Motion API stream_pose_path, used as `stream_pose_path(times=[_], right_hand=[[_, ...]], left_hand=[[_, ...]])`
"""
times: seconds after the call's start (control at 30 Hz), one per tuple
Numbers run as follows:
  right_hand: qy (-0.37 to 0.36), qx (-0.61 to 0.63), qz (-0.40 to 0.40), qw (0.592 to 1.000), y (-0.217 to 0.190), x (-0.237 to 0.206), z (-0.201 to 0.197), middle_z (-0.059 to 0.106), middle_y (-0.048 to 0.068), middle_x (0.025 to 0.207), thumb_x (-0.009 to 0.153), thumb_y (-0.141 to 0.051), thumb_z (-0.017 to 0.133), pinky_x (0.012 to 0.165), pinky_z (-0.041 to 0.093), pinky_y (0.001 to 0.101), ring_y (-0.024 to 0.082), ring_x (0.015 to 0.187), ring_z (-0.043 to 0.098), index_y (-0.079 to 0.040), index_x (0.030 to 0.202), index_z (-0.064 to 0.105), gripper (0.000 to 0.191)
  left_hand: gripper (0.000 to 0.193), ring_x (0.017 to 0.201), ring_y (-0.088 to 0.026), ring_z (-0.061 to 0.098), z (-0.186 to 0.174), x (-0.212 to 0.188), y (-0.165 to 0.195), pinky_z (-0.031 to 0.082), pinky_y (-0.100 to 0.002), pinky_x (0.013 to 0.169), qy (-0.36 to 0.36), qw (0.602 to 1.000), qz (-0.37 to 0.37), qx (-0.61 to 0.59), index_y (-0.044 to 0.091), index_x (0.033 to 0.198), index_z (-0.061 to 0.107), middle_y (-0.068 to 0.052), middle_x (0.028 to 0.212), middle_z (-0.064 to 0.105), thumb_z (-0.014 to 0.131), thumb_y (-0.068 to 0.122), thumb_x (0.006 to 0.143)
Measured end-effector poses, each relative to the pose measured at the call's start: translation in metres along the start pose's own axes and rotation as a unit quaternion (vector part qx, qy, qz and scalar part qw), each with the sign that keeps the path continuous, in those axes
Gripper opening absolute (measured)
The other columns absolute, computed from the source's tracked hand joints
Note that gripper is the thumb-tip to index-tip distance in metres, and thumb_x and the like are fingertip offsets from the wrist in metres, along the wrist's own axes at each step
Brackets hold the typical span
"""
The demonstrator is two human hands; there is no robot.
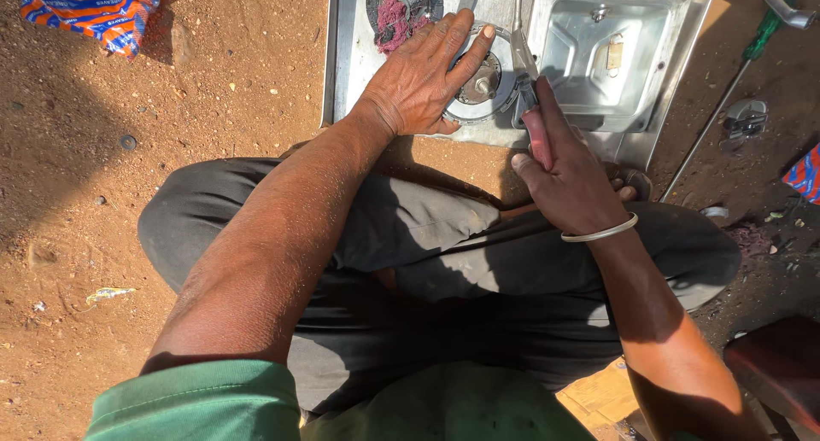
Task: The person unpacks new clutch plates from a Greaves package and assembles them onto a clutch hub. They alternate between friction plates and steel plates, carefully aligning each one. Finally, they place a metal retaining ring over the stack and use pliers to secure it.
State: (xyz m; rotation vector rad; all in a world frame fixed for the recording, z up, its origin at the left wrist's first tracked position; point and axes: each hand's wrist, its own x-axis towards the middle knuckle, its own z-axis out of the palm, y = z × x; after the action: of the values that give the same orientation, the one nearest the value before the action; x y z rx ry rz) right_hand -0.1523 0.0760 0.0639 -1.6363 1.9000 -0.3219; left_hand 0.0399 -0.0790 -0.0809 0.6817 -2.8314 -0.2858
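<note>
My left hand (424,78) lies flat, fingers spread, on a round metal burner part (487,87) set in a shiny steel stove top (346,57) on the ground. My right hand (568,172) grips the red handle of pliers (528,99), whose jaws reach toward the round part beside my left fingers. A metal bangle (600,233) circles my right wrist. A second round opening (401,10) with dark red residue lies just beyond my left hand. I sit cross-legged in dark trousers, knees below the stove top.
A rectangular pressed-steel tray (611,40) sits at the stove top's right. A green-handled screwdriver (735,78) and small metal parts (746,118) lie on the dirt to the right. An orange and blue woven sack (94,10) is at top left. A dark red object (777,368) is at lower right.
</note>
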Motion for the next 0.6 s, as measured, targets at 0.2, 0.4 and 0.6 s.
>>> stream_pose_path(times=[0.2, 0.4, 0.6], right_hand=[[0.016, 0.115, 0.170, 0.979, -0.023, 0.003, -0.009, 0.057, 0.029, 0.131, 0.094, -0.023, 0.065, 0.101, 0.047, 0.0472, 0.043, 0.119, 0.056, -0.018, 0.168, 0.020, 0.086], [0.027, 0.115, 0.047, 0.992, -0.024, 0.002, 0.003, 0.057, 0.023, 0.155, 0.100, -0.018, 0.066, 0.113, 0.047, 0.0420, 0.035, 0.141, 0.057, -0.013, 0.167, 0.025, 0.078], [-0.008, 0.078, 0.096, 0.992, -0.024, 0.007, -0.010, 0.049, 0.025, 0.157, 0.099, -0.017, 0.066, 0.111, 0.044, 0.0420, 0.034, 0.141, 0.051, -0.009, 0.166, 0.021, 0.081]], left_hand=[[0.148, 0.141, -0.046, 0.043, 0.002, -0.001, 0.004, 0.037, -0.049, 0.121, 0.008, 1.000, -0.006, -0.010, 0.004, 0.161, 0.012, -0.031, 0.155, 0.029, 0.094, 0.068, 0.056], [0.146, 0.138, -0.048, 0.043, 0.006, 0.002, 0.002, 0.036, -0.049, 0.119, 0.019, 1.000, -0.017, -0.006, 0.006, 0.160, 0.010, -0.034, 0.155, 0.027, 0.093, 0.071, 0.059], [0.148, 0.142, -0.047, 0.042, 0.008, 0.000, 0.004, 0.034, -0.048, 0.124, 0.005, 1.000, -0.007, -0.008, 0.007, 0.163, 0.009, -0.032, 0.157, 0.027, 0.092, 0.071, 0.058]])
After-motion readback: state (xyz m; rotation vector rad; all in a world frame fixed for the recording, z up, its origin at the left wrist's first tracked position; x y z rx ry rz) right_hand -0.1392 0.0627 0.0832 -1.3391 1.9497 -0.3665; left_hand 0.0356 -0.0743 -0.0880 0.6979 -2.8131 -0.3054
